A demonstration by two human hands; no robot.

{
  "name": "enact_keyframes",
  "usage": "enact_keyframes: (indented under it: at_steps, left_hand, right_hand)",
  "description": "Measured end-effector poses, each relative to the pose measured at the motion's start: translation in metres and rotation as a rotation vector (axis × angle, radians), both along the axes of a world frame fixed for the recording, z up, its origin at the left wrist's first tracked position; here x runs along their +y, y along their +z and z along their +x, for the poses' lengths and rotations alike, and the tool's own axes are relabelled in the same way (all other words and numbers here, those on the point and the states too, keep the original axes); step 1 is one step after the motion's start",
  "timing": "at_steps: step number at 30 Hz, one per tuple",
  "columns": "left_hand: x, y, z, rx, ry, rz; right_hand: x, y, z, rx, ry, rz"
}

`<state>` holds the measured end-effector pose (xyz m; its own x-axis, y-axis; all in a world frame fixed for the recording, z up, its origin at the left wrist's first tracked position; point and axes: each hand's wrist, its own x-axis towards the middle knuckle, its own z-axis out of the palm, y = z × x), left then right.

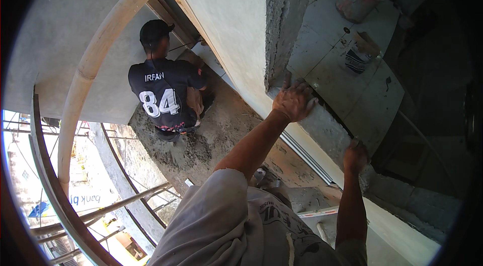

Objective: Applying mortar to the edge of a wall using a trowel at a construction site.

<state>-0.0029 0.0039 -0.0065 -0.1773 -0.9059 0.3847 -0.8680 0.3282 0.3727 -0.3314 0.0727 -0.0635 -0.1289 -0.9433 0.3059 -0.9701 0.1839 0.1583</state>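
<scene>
Two-handed on grey ledge [327, 131]: left hand [296, 101] with fingers spread flat; right hand [356, 157] curled, hold unclear; open tiled floor [363, 110] past inner edge.

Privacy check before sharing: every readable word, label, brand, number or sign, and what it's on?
Wording withheld; carriers only:
Black jersey: white lettering and number, readable.
Wearer's grey shirt: dark print, partly hidden in folds.
Pale sign outside: blue lettering, partly readable.
White container: dark print, too small to read.

Crouching co-worker [163, 82], bamboo pole [97, 42], dirty bucket [354, 0]
</scene>
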Motion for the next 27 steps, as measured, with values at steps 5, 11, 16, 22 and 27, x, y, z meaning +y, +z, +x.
enact_keyframes:
  at_steps: [5,11,16,22,27]
  left_hand:
    - [-0.001,0.001,0.000,0.001,-0.022,0.003]
    - [0.000,0.000,0.000,-0.006,-0.010,-0.002]
    - [0.000,0.001,0.000,0.016,-0.017,-0.021]
    - [0.000,0.005,0.000,-0.014,-0.026,0.023]
    - [0.000,0.004,0.001,-0.019,-0.028,0.039]
  right_hand:
    - [0.000,-0.002,-0.003,-0.009,-0.005,0.007]
    - [0.001,0.009,0.005,-0.088,-0.003,0.040]
    - [0.001,0.005,0.002,-0.049,0.025,-0.003]
    - [0.001,0.005,0.002,-0.001,0.026,-0.039]
    - [0.001,0.003,0.004,-0.063,-0.015,-0.050]
